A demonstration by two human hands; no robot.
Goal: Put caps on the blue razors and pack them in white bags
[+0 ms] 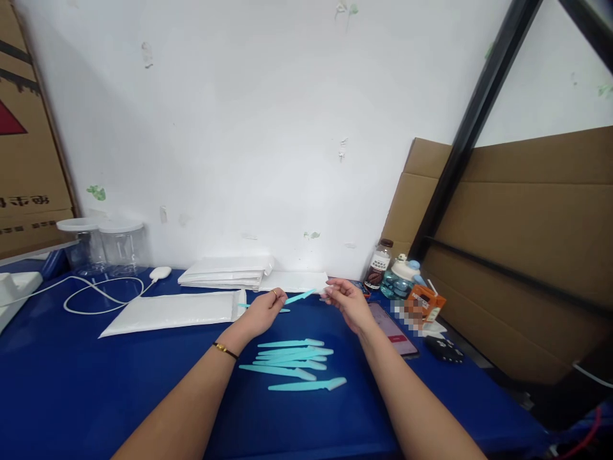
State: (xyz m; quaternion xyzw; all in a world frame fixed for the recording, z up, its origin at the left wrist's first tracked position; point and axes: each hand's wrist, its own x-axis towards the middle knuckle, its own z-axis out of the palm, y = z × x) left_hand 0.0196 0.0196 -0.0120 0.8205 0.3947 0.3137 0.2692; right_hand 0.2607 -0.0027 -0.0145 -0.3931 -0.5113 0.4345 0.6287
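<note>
Pinching a teal razor, our left hand aims it toward two o'clock, facing our half-curled right hand, contents unclear.

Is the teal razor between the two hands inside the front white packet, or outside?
Outside: the left hand holds the teal razor up, right of the front white packet.

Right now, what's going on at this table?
The person's left hand pinches a teal razor-like tool; the right hand is by its tip, contact unclear. More teal tools lie on the blue table, nearer the person. A white packet lies flat to the left, with stacked white packets farther back.
</note>
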